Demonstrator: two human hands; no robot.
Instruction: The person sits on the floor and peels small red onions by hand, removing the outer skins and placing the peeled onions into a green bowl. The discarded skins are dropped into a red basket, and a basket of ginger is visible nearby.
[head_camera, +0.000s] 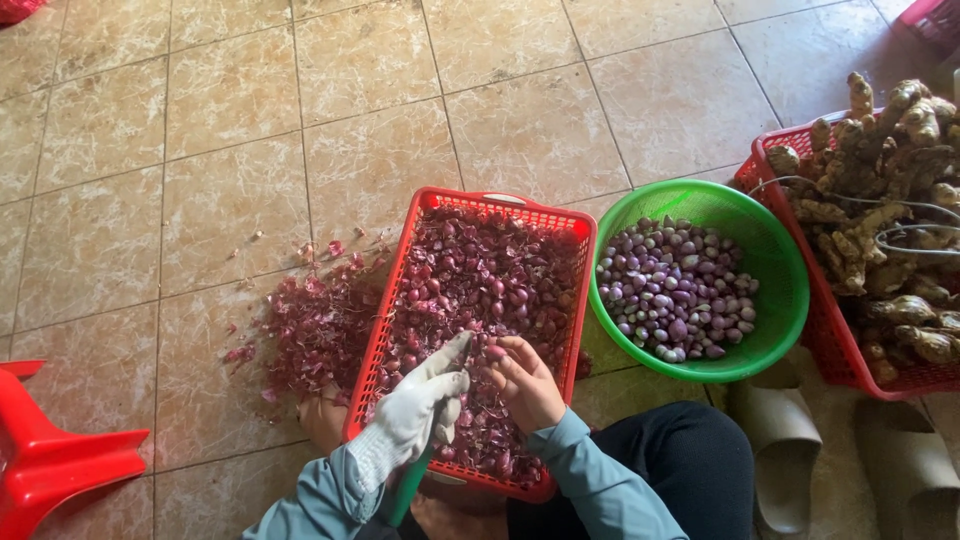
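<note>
Peeling in hand: gloved left hand (425, 395) closed round a green-handled knife, bare right hand (525, 385) pinching one shallot (496, 352) over the red basket (400, 270); next, I'd judge, careful skinning.

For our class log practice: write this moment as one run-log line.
left hand: gloved, over red basket | right hand: bare, pinching shallot | green bowl: peeled shallots | right: ginger basket

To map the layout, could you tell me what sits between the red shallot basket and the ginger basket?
The green bowl of peeled shallots, in the head view.
</note>
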